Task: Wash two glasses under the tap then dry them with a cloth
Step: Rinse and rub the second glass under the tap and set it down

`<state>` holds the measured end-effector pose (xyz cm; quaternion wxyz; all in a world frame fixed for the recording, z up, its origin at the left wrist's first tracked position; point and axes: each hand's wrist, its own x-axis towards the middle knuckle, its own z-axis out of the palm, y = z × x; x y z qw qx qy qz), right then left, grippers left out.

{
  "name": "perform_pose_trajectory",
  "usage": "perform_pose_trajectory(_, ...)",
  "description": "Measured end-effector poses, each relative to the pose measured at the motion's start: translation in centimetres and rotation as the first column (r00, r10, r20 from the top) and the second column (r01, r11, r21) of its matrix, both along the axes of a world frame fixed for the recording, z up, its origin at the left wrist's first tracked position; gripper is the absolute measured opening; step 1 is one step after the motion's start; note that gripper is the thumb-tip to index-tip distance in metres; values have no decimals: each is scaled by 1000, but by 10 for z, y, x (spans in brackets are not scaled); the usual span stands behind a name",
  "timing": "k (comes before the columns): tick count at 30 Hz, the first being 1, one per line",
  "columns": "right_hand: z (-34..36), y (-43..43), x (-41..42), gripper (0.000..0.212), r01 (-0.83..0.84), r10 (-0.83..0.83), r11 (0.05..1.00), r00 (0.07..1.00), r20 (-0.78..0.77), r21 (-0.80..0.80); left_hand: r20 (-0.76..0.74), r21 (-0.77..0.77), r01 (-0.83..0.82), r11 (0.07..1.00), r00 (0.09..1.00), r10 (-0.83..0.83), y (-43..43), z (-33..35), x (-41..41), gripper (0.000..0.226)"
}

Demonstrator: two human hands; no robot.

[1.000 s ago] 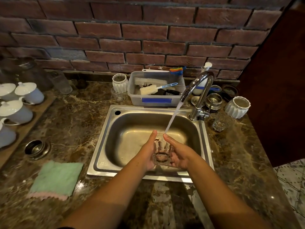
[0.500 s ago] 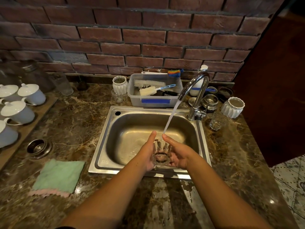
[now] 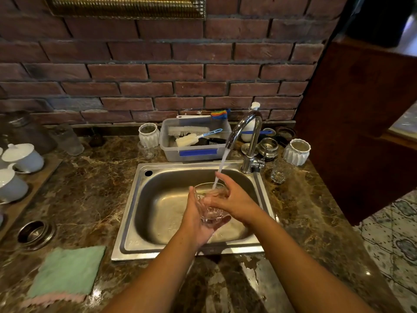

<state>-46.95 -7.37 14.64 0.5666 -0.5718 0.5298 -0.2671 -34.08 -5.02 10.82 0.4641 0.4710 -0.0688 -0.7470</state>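
Rinsing one glass (image 3: pixel 209 211) under the tap (image 3: pixel 246 125).
Left hand (image 3: pixel 196 222) cradles it over the sink (image 3: pixel 123 222); right hand (image 3: pixel 237 202) seemingly grips its rim. Next: swap for the other glass (image 3: pixel 279 173), right of the tap.

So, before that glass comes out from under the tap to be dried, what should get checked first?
1. Glass held firmly: ok. The left hand cradles the glass from below, and the right hand grips its side.
2. Water reaching the glass: ok. The stream from the tap falls into its mouth.
3. Glass over the sink: ok. Drips would land in the basin.
4. Glass rinsed clean: cannot tell.
5. Cloth within reach: ok. The green cloth lies flat on the counter left of the sink.
6. Second glass washed: cannot tell. It stands on the counter right of the tap.
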Motion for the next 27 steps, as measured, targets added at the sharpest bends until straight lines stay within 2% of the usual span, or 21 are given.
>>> perform_pose_trajectory(3,11,8,-1,98,-75,73,991,997,-22,-108,-52,-13,1,1000,999,-2,4,10,3,70)
perform_pose_trajectory(8,27,12,-4,102,-249,177,931,947,-269,-267,37,41,9,999,999,-11,8,7,6,64)
perform_pose_trajectory(12,37,10,-11,99,-474,270,834,799,-538,-284,113,40,49,998,992,-54,13,6,4,67)
perform_pose_trajectory(15,40,9,-16,94,-584,305,774,682,-664,-244,237,20,105,994,966,-107,15,5,1,66)
perform_pose_trajectory(17,42,8,-19,88,-618,312,753,638,-704,-226,315,-4,140,990,940,-132,16,3,-1,64)
perform_pose_trajectory(20,43,8,-27,83,-634,331,747,615,-716,-200,447,-25,234,972,872,-199,16,1,-3,60)
perform_pose_trajectory(23,35,10,-38,78,-630,353,758,617,-703,-172,584,8,324,946,767,-267,15,1,-5,50)
perform_pose_trajectory(27,10,15,-56,79,-610,349,783,590,-728,-119,811,-59,473,879,537,-234,19,-29,-6,26)
